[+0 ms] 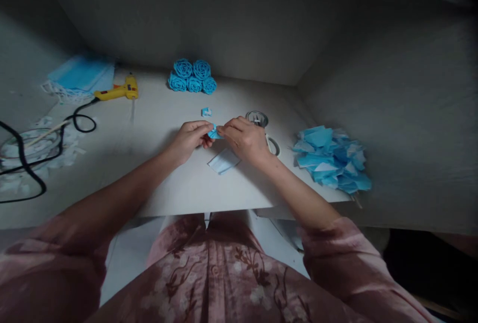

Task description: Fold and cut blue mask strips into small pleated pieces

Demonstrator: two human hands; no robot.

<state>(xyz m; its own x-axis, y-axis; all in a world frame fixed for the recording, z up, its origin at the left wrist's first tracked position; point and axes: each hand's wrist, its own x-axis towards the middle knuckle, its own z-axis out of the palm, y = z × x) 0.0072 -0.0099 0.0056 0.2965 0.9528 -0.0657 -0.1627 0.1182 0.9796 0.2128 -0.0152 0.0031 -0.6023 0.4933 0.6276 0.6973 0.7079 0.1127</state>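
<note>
Between my fingertips is a small blue piece of mask fabric (214, 132), bunched or folded, above the middle of the table. My left hand (191, 139) pinches its left side, and my right hand (244, 138) grips it from the right. A pale, flat rectangle of mask material (224, 161) lies just below my hands. Beyond them sits a small blue-and-white folded piece (206, 112). Scissors with white handles (274, 145) lie partly hidden behind my right hand, close to a round metal lid or tin (257, 118).
Several blue rosettes (194, 76) are stacked at the back. Back left are a pile of blue masks (80, 74) and a yellow glue gun (119, 90), its black cord (24, 159) looping over white scraps (41, 141). A heap of blue pieces (332, 159) stands right.
</note>
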